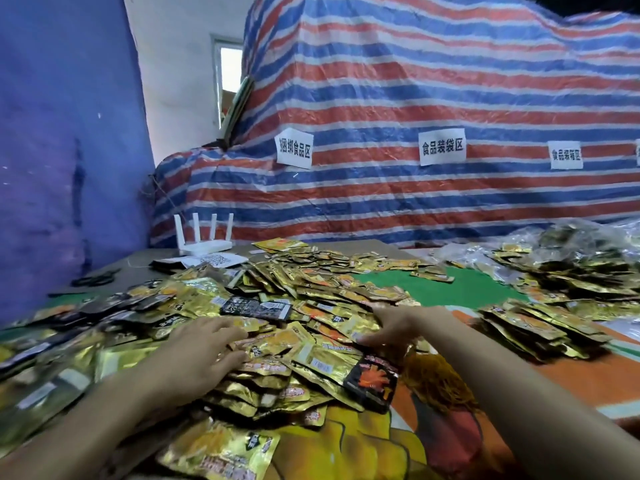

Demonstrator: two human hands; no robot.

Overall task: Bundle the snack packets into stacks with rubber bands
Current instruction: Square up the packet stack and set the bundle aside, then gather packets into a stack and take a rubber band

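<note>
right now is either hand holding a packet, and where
Neither clearly. The left hand rests open on the gold packets; the right hand reaches into them, and whether its fingers pinch one cannot be told.

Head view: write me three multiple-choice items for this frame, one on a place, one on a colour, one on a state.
1. Where does the white router stand?
A) at the back left, in front of the striped tarp
B) at the near right corner
C) on top of the packets

2. What colour is the rubber-band heap?
A) blue
B) white
C) orange-yellow

3. What are the hands doing?
A) lifting a banded stack
B) left hand and right hand both rest on loose gold packets
C) hanging off the table

Key: A, it stands far left below the tarp; C, orange-yellow strands by the right wrist; B, fingers lie on the pile.
</note>
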